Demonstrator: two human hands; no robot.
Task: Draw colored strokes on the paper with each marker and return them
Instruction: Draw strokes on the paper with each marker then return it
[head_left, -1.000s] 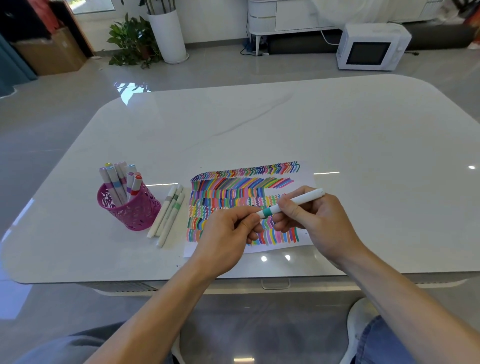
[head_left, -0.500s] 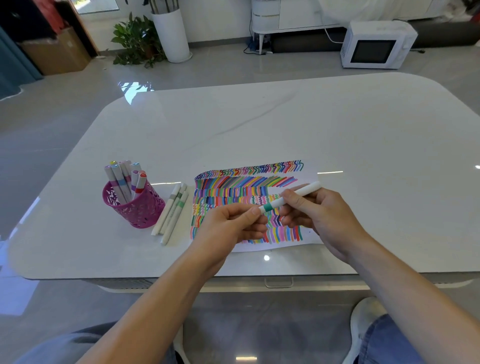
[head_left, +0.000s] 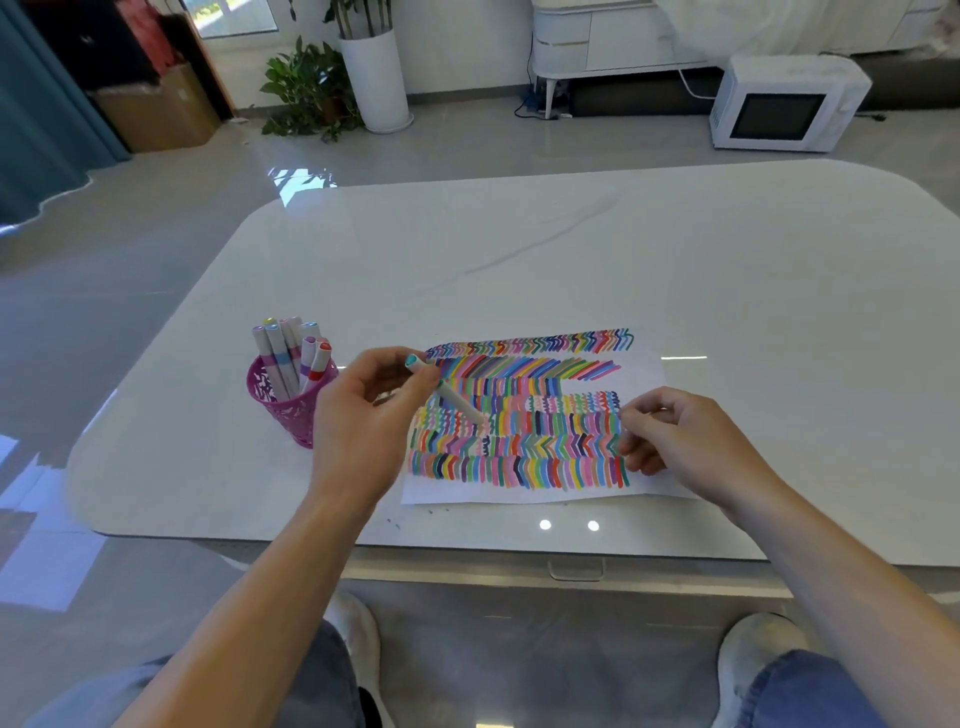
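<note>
A white marker with a teal cap (head_left: 457, 400) is gripped in my left hand (head_left: 363, 415), teal end up and the barrel slanting down to the right over the left edge of the paper (head_left: 644, 369). Rows of colored strokes cover most of that sheet. My right hand (head_left: 680, 441) hovers at the paper's right edge, fingers curled in, with nothing visible in it. Just left of my left hand stands a pink mesh holder (head_left: 283, 410) with several markers (head_left: 291, 348) upright inside. My left hand covers the spot between holder and paper.
The white table's front edge (head_left: 519, 551) runs close under the paper. On the floor beyond the table are a white microwave (head_left: 784, 104), a potted plant (head_left: 311, 88) and a cardboard box (head_left: 156, 109). My knees and shoes show below the table edge.
My right hand has let go of the teal marker and moved right. My left hand now holds the marker alone and has carried it left toward the holder, covering the loose markers there.
</note>
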